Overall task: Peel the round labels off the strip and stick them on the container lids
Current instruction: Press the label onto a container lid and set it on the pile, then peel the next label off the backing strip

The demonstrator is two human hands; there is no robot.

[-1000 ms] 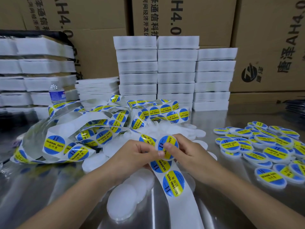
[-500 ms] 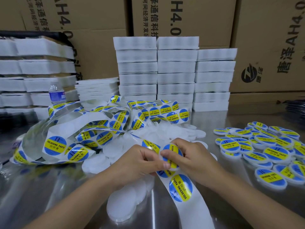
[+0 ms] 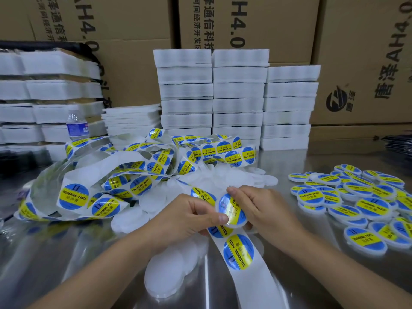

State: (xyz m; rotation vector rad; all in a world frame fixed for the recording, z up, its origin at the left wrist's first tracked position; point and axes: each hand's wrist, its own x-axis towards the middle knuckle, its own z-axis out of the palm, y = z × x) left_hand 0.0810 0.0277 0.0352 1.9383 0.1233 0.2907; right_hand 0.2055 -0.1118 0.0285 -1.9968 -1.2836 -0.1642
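Observation:
A white round lid (image 3: 231, 211) with a blue and yellow label on it sits between both hands at the centre. My left hand (image 3: 189, 217) holds its left side, thumb pressed on the label. My right hand (image 3: 265, 208) grips its right edge with curled fingers. The white label strip (image 3: 243, 257) runs under the hands toward me, with two labels showing on it. A tangle of more strip (image 3: 124, 175) lies to the left and behind. Plain white lids (image 3: 165, 275) lie under and around my hands.
Several labelled lids (image 3: 365, 208) are piled on the right of the shiny metal table (image 3: 44, 253). Stacks of white foam trays (image 3: 238, 97) stand behind, more at far left. A water bottle (image 3: 77, 126) stands at left. Cardboard boxes (image 3: 367, 63) form the back wall.
The hands and strip have dropped nearer to me. The label that was held at the fingertips now lies on a white lid, with my left thumb pressing on it.

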